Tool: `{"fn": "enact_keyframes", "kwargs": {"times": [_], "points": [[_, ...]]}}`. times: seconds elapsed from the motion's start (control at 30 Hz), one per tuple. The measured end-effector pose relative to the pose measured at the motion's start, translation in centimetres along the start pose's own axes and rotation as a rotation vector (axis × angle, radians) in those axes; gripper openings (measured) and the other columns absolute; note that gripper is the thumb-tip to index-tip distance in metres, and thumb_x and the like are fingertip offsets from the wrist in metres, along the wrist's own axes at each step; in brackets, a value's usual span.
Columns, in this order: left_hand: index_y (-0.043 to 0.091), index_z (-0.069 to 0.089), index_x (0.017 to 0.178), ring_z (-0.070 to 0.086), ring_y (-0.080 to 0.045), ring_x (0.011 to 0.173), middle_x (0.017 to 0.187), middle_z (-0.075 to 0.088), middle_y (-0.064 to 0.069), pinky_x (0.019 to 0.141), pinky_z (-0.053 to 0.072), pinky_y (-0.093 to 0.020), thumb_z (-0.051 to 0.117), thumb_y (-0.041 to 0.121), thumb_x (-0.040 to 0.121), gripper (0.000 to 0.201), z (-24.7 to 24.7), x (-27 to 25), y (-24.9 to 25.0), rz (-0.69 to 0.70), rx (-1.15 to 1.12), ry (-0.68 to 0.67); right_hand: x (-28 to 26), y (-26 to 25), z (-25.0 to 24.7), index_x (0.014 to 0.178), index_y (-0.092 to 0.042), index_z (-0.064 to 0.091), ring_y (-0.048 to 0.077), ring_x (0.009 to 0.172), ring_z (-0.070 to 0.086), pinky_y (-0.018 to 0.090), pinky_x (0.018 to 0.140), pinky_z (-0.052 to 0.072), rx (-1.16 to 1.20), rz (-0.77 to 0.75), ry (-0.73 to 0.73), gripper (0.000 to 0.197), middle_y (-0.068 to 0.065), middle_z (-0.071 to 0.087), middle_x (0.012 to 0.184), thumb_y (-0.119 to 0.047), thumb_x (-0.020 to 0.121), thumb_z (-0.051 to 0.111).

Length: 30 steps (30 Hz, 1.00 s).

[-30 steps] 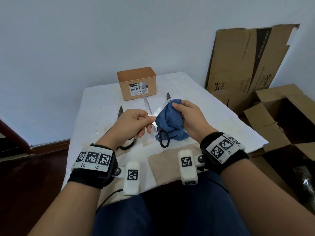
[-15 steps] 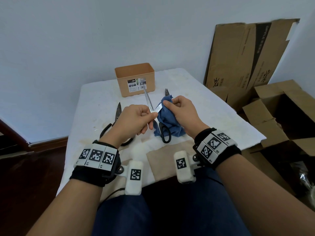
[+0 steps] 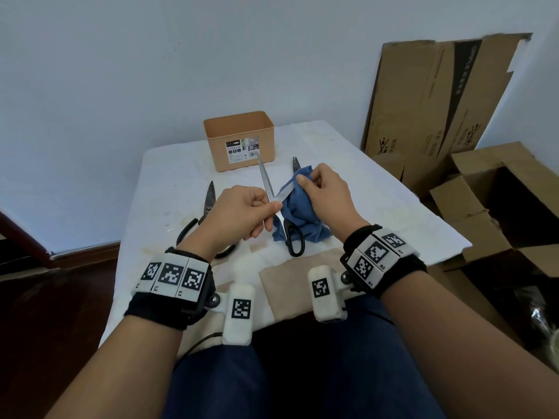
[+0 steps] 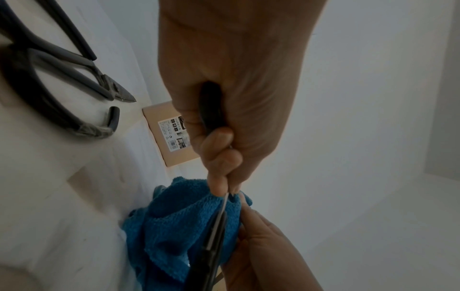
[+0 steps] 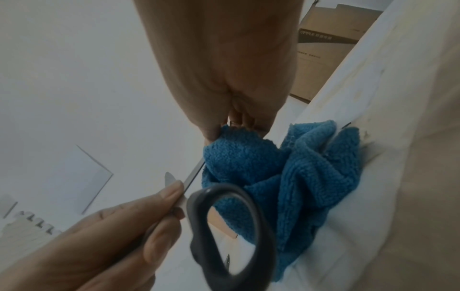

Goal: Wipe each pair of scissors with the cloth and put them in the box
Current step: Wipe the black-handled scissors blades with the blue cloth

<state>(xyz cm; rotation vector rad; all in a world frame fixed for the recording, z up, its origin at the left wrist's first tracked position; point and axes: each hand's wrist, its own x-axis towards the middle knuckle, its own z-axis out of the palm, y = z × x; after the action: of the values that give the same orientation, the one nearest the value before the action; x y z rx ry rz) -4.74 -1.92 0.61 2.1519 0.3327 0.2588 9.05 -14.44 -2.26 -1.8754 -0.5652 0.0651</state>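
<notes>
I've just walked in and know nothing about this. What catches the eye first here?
Mid-table, two hands work together: the left hand holds a pair of open scissors, while the right hand pinches a blue cloth round one blade. Behind them an orange box stands by the wall, and another pair of scissors lies to the left.

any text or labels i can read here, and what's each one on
"OPPLE": dark band of the flattened cardboard box leaning on the wall; the characters after it are too blurred to read.
Sticker on the orange box: print, icons and barcode too small to read.
Wrist-band squares: black-and-white marker patterns; the tiny digits beside them are illegible.
</notes>
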Motion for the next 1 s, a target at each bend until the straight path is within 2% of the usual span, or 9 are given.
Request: {"fn": "enact_keyframes", "kwargs": {"times": [0.23,0.37,0.47,0.57,0.67,0.73,0.8,0.9,1.0], "points": [[0.000,0.062,0.071,0.037,-0.009,0.034,0.038,0.051,0.005,0.040,0.033,-0.013,0.062,0.028,0.098,0.039,-0.2,-0.1,0.0,-0.011,-0.001,-0.017,0.4,0.0,-0.1,0.087,-0.011,0.049,0.005,0.065,0.045,0.006,0.056,0.037,-0.014,0.021,0.036,0.020,-0.003,0.051,0.074,-0.027,0.096,0.058],[-0.003,0.063,0.073,0.036,-0.009,0.034,0.038,0.050,0.004,0.039,0.031,-0.012,0.062,0.029,0.098,0.041,-0.2,-0.2,-0.3,-0.025,-0.007,-0.030,0.7,0.1,-0.2,0.088,-0.012,0.048,0.005,0.067,0.044,0.016,0.056,0.034,-0.028,0.069,0.030,0.020,-0.003,0.051,0.078,-0.028,0.097,0.056],[0.000,0.063,0.071,0.037,-0.009,0.034,0.039,0.051,0.004,0.041,0.033,-0.013,0.062,0.030,0.098,0.040,-0.3,-0.4,-0.4,-0.032,-0.007,-0.060,1.0,0.6,-0.5,0.086,-0.013,0.046,0.008,0.069,0.043,0.021,0.058,0.033,-0.046,0.127,0.031,0.021,-0.003,0.048,0.078,-0.028,0.098,0.054],[0.005,0.062,0.070,0.037,-0.011,0.036,0.041,0.054,0.003,0.046,0.035,-0.020,0.062,0.032,0.098,0.038,-0.9,-0.4,-0.6,-0.048,-0.065,-0.055,1.4,1.6,-1.1,0.078,-0.017,0.042,0.017,0.080,0.047,0.031,0.074,0.042,0.006,0.219,0.042,0.025,-0.002,0.048,0.080,-0.028,0.098,0.053],[0.010,0.062,0.070,0.041,-0.012,0.038,0.046,0.059,0.002,0.051,0.035,-0.026,0.063,0.031,0.097,0.035,-1.7,0.1,-1.1,-0.054,-0.103,-0.037,1.4,2.2,-1.4,0.077,-0.021,0.040,0.017,0.082,0.047,0.034,0.077,0.042,0.084,0.260,0.094,0.026,-0.003,0.047,0.080,-0.029,0.098,0.053],[0.013,0.063,0.068,0.043,-0.017,0.042,0.053,0.062,-0.007,0.054,0.034,-0.029,0.065,0.035,0.095,0.036,-2.1,0.4,-1.4,-0.055,-0.110,-0.037,1.4,2.2,-1.6,0.083,-0.018,0.044,0.014,0.077,0.046,0.030,0.074,0.041,0.104,0.242,0.134,0.021,-0.004,0.047,0.080,-0.029,0.098,0.053],[0.014,0.065,0.069,0.046,-0.021,0.048,0.064,0.066,-0.018,0.055,0.034,-0.030,0.066,0.038,0.094,0.035,-2.4,0.8,-1.5,-0.057,-0.120,-0.047,1.3,1.9,-1.7,0.094,-0.013,0.046,0.009,0.073,0.046,0.025,0.064,0.039,0.122,0.214,0.179,0.017,-0.006,0.048,0.082,-0.028,0.099,0.052],[0.007,0.065,0.078,0.049,-0.014,0.049,0.069,0.070,-0.005,0.051,0.038,-0.027,0.064,0.029,0.097,0.029,-2.7,1.0,-1.1,-0.078,-0.136,-0.080,1.4,1.0,-2.1,0.100,-0.013,0.046,0.004,0.071,0.045,0.021,0.062,0.038,0.167,0.185,0.230,0.013,-0.007,0.048,0.082,-0.024,0.099,0.052],[0.000,0.062,0.089,0.050,-0.012,0.051,0.077,0.071,-0.005,0.051,0.041,-0.023,0.064,0.023,0.096,0.025,-2.9,1.2,-1.1,-0.101,-0.193,-0.131,2.0,-0.6,-3.0,0.103,-0.015,0.049,0.004,0.077,0.051,0.027,0.075,0.047,0.229,0.105,0.297,0.009,-0.008,0.053,0.086,-0.021,0.098,0.053]]}}
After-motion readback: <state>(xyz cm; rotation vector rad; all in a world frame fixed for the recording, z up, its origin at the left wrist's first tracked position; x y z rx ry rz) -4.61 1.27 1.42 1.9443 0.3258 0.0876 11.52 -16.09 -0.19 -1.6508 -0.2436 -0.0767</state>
